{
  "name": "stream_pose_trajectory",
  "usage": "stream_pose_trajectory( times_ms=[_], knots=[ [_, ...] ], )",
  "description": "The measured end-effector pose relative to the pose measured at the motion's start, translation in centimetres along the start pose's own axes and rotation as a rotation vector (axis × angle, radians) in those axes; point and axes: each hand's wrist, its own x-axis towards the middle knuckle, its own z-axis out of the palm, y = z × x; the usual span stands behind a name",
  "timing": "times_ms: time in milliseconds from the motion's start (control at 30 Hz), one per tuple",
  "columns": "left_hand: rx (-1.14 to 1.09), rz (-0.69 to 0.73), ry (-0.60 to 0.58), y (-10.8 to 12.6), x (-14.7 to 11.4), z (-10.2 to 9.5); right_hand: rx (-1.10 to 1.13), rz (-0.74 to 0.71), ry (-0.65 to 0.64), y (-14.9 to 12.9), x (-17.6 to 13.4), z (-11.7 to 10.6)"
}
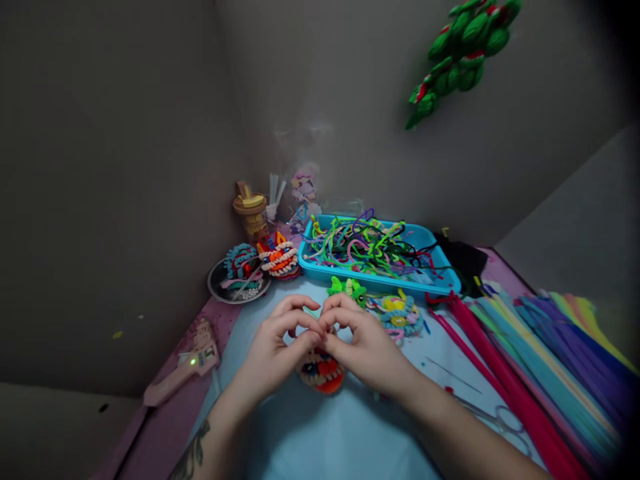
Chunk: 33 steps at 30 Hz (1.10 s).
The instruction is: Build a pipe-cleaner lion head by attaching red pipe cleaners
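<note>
My left hand (283, 337) and my right hand (367, 340) meet in the middle, fingertips pinched together at the top of a small orange, cream and dark blue pipe-cleaner figure (325, 375). The figure's lower part shows below my fingers; its top is hidden behind them. Just beyond my hands lies a bright green pipe-cleaner creature (347, 290). Right of that is a blue and yellow pipe-cleaner piece (400, 315).
A blue tray (380, 285) holds tangled pipe cleaners. On the left are a glue gun (197, 363) with a lit green light, a metal bowl (215, 287) and a lidded cup (251, 210). Scissors (500, 420) and pipe-cleaner bundles (545, 367) lie right; a green braided decoration (465, 53) hangs above.
</note>
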Motion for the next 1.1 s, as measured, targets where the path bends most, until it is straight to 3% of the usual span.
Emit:
stream_pose_trajectory(
  times_ms=[167, 400, 500, 733, 933, 1100],
  knots=[
    [-0.120, -0.074, 0.028, 0.2, 0.2, 0.4, -0.040, -0.091, 0.062, 0.0, 0.0, -0.2],
    [-0.415, -0.219, 0.129, 0.4, 0.5, 1.1, -0.156, -0.339, 0.306, 0.5, -0.7, 0.6],
    [-0.477, -0.243, 0.162, 0.5, 0.3, 0.8, -0.167, -0.361, 0.309, 0.3, -0.8, 1.0],
    [-0.676, -0.458, 0.276, 1.7, -0.3, 1.8, -0.262, -0.374, 0.432, 0.0, -1.2, 1.8],
    [-0.686, -0.488, 0.325, 2.6, -0.8, 2.4, -0.275, -0.415, 0.509, -0.5, -1.6, 2.5],
    [-0.738, -0.490, 0.333, 2.8, -1.2, 3.1, -0.455, -0.519, 0.552, -0.4, -2.0, 2.6]
  ],
)
